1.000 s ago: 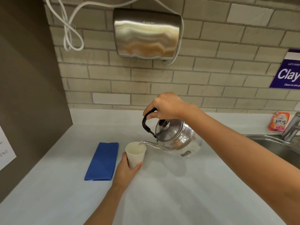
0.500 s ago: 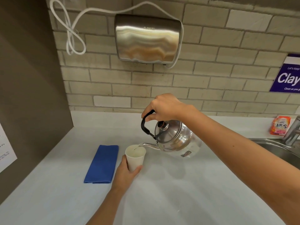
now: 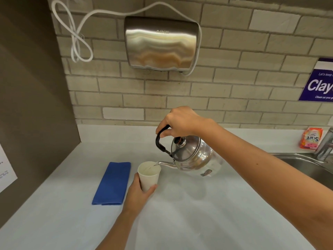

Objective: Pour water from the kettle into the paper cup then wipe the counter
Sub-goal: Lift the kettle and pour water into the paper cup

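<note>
My right hand grips the black handle of a shiny steel kettle, held above the white counter and tilted left. Its thin spout reaches over the rim of a white paper cup, and a thin stream of water runs into the cup. My left hand wraps around the cup's lower part from the near side. A folded blue cloth lies flat on the counter just left of the cup.
A steel hand dryer with a looped white cable hangs on the tiled wall above. A dark panel closes off the left side. At the right are a steel sink, a tap and an orange detergent packet.
The kettle stays tilted over the cup with water still pouring. Both hands hold their places; only the camera view has shifted slightly.
</note>
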